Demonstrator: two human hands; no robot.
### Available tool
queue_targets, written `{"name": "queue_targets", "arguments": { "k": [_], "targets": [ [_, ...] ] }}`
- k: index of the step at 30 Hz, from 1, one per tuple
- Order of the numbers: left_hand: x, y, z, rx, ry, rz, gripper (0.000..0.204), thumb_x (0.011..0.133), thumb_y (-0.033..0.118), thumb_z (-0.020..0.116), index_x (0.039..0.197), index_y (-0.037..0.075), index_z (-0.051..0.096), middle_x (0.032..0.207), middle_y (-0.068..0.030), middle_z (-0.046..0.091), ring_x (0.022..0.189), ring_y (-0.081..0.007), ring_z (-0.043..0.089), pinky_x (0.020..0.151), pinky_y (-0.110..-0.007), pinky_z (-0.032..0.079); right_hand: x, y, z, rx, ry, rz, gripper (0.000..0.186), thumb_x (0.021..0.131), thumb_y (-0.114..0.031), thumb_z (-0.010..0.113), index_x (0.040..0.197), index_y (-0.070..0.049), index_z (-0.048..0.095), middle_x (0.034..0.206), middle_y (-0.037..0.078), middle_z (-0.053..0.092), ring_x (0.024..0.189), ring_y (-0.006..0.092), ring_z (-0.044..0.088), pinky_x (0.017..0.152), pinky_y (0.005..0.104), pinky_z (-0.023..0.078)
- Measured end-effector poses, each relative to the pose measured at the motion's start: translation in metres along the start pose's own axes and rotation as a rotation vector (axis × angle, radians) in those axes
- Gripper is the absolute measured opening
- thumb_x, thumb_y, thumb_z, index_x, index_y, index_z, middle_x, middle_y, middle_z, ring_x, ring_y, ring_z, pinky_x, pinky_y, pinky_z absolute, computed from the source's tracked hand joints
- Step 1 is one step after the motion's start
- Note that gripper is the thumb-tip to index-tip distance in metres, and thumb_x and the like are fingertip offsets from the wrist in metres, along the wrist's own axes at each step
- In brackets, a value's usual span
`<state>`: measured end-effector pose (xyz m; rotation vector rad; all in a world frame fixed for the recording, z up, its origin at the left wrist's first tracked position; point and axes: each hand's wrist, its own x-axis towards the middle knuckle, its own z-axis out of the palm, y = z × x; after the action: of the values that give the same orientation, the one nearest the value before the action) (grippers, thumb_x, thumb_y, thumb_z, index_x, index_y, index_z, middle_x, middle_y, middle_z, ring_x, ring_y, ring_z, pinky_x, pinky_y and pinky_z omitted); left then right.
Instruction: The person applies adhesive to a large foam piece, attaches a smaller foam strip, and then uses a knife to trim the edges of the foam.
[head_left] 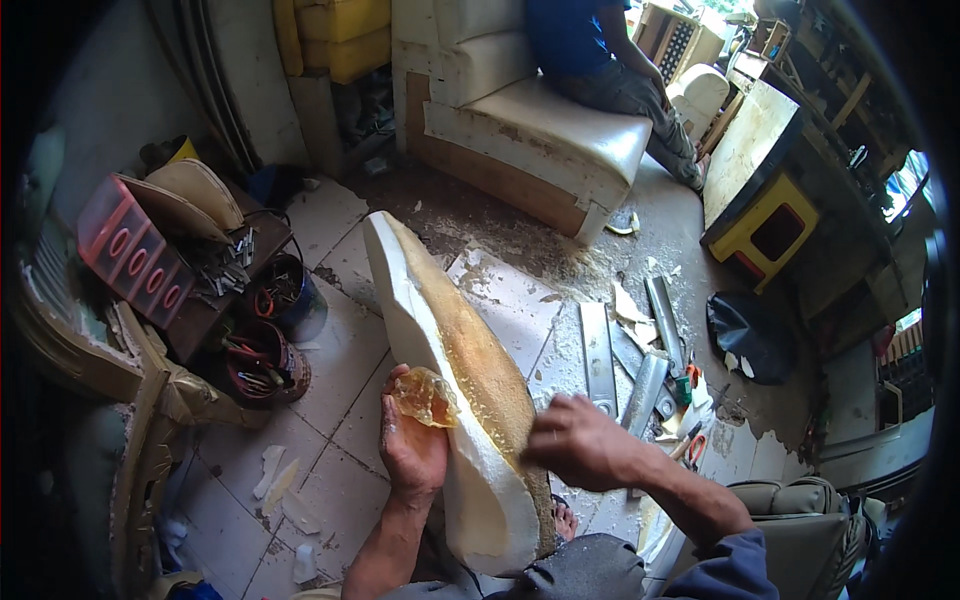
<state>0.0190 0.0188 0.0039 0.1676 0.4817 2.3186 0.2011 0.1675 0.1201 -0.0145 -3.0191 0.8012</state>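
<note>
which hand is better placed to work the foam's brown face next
Likely the right hand: it is at the brown face, while the left hand holds an amber lump by the white side.

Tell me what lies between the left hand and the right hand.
In the head view, a long white-and-tan piece lies between the left hand and the right hand; an amber lump rests on the left hand.

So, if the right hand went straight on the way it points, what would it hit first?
Likely the tan side of the long tan and white piece; the right hand is blurred, so whether they already touch is unclear.
</note>
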Motion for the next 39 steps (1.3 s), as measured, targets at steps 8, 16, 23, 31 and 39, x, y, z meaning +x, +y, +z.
{"name": "queue_targets", "arguments": {
  "k": [8, 16, 23, 31, 39],
  "targets": [
    [-0.002, 0.002, 0.005, 0.065, 0.050, 0.003, 0.042, 0.111, 0.038, 0.040, 0.142, 0.011, 0.048, 0.132, -0.0070, 0.059, 0.123, -0.0230, 0.057, 0.110, -0.042, 0.044, 0.145, 0.048, 0.031, -0.023, 0.706, 0.381, 0.014, 0.092, -0.016, 0.069, 0.099, -0.010, 0.079, 0.091, 0.010, 0.066, 0.096, 0.0299, 0.054, 0.085, 0.0417, 0.046],
    [-0.005, 0.000, 0.003, 0.047, 0.061, -0.013, 0.041, 0.112, 0.038, 0.039, 0.142, 0.011, 0.048, 0.131, -0.0066, 0.059, 0.120, -0.0219, 0.058, 0.107, -0.041, 0.045, 0.141, 0.044, 0.037, -0.153, 0.552, 0.357, 0.015, 0.091, -0.019, 0.068, 0.097, -0.012, 0.079, 0.092, 0.010, 0.066, 0.096, 0.0312, 0.053, 0.086, 0.0448, 0.044],
    [-0.002, 0.004, -0.007, -0.057, -0.009, -0.018, 0.041, 0.112, 0.035, 0.037, 0.144, 0.012, 0.048, 0.137, -0.0076, 0.059, 0.127, -0.0237, 0.056, 0.113, -0.044, 0.042, 0.102, 0.013, 0.036, -0.058, 0.292, 0.257, 0.013, 0.092, -0.022, 0.069, 0.098, -0.014, 0.077, 0.089, 0.006, 0.063, 0.094, 0.0276, 0.050, 0.086, 0.0433, 0.041],
    [-0.001, -0.004, -0.014, -0.057, 0.011, -0.005, 0.042, 0.111, 0.033, 0.041, 0.146, 0.010, 0.048, 0.139, -0.0075, 0.060, 0.129, -0.0238, 0.056, 0.115, -0.044, 0.040, 0.013, -0.006, 0.044, -0.100, 0.172, 0.171, 0.016, 0.086, -0.024, 0.074, 0.100, -0.017, 0.076, 0.098, 0.004, 0.062, 0.100, 0.0274, 0.051, 0.088, 0.0425, 0.042],
    [-0.003, 0.001, -0.017, 0.000, -0.034, -0.009, 0.046, 0.112, 0.034, 0.038, 0.151, 0.010, 0.042, 0.145, -0.0085, 0.056, 0.134, -0.0253, 0.053, 0.118, -0.045, 0.038, -0.057, -0.008, 0.053, 0.135, 0.147, 0.001, 0.018, 0.090, -0.019, 0.069, 0.107, -0.016, 0.074, 0.101, 0.002, 0.063, 0.096, 0.0262, 0.052, 0.086, 0.0390, 0.044]
  ]
}}
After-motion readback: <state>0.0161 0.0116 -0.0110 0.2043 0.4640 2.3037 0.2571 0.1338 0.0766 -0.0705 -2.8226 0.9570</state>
